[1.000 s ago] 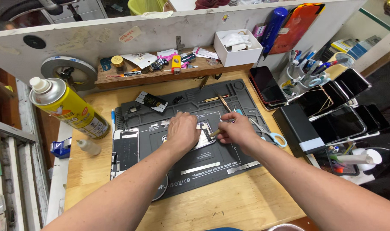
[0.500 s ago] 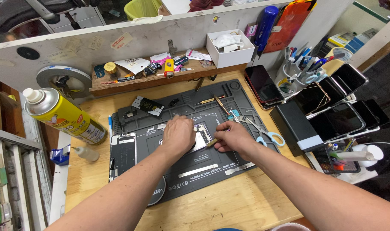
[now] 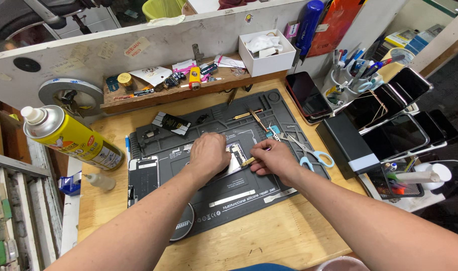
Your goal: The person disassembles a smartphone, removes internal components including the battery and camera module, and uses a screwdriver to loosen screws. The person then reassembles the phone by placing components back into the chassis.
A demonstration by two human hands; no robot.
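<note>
Grey repair mat (image 3: 239,190): scissors (image 3: 309,153) beside right hand (image 3: 271,159)

Matt dark grey silicone repair mat (image 3: 249,188), pale smooth wooden desk (image 3: 269,241), glossy yellow metal spray can (image 3: 71,138), glossy black glass phone screens (image 3: 389,135), white cardboard box (image 3: 267,52), scissors (image 3: 309,153) with shiny metal blades, blue plastic handles
</note>
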